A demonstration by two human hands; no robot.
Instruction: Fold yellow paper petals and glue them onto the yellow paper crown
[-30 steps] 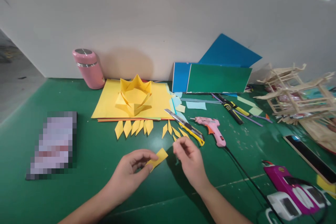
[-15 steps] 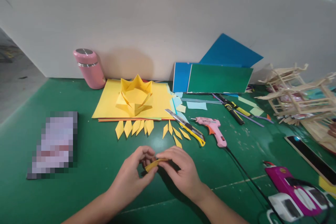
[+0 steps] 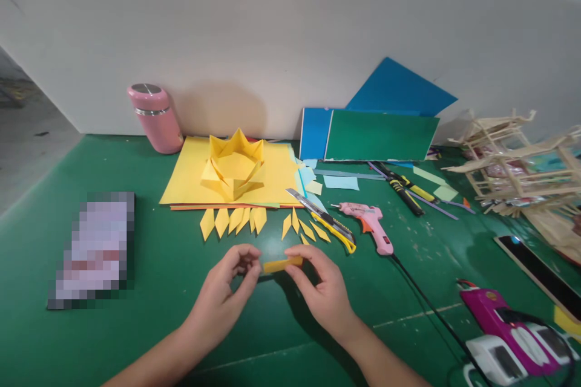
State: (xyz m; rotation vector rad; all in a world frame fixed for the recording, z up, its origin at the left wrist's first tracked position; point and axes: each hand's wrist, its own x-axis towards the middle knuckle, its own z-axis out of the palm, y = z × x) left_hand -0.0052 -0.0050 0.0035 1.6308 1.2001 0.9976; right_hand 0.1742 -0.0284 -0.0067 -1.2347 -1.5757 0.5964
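Observation:
Between my two hands, above the green table, is a small folded piece of yellow paper (image 3: 275,265). My right hand (image 3: 321,284) pinches its right end between thumb and fingers. My left hand (image 3: 229,290) is closed at its left end, fingertips together on the tip. Just beyond my hands lie several yellow paper diamonds (image 3: 221,222) in a row, with more narrow yellow pieces (image 3: 287,227) to the right. Behind them a yellow folded-paper ring with pointed tips (image 3: 233,163) stands on a stack of yellow paper sheets (image 3: 181,184).
Right of the diamonds lie a yellow utility knife (image 3: 333,230) and a pink glue gun (image 3: 370,224), its black cord running to a magenta power strip (image 3: 503,326). A pink flask (image 3: 157,120), blue and green boards (image 3: 381,136), a phone (image 3: 540,275) and a wooden stick model (image 3: 521,160) stand around.
The yellow paper piece has been turned more level and shows more of its length. My hands have drawn slightly apart and moved a little away from me.

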